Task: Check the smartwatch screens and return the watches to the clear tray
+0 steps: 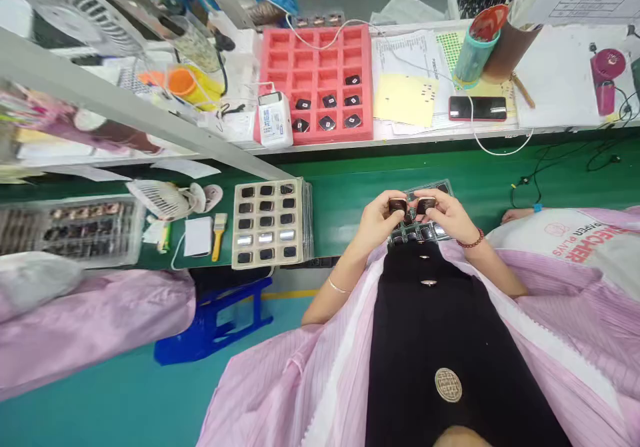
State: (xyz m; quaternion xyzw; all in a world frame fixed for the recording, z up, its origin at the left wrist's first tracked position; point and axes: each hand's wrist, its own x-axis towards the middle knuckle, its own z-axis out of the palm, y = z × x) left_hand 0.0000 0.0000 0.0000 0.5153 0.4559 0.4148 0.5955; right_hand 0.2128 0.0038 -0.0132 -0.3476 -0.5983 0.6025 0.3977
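My left hand [379, 220] pinches a small dark rectangular piece [398, 204] with a light rim, held up toward me. A similar dark piece [425, 204] is between the thumb and fingers of my right hand [447, 216]. The two pieces are side by side, a small gap apart. Beneath both hands lies a clear tray [441, 231] with several dark pieces in its pockets, partly hidden by my hands and clothing. Farther left on the green table, a beige tray [256, 221] holds rows of dark pieces.
A red foam tray [316, 85] with several black pieces sits on the shelf, near a phone [477, 108] and a teal cup [469, 60]. A yellow brush [219, 236] and a white fan [163, 199] lie left. People in pink sit on both sides.
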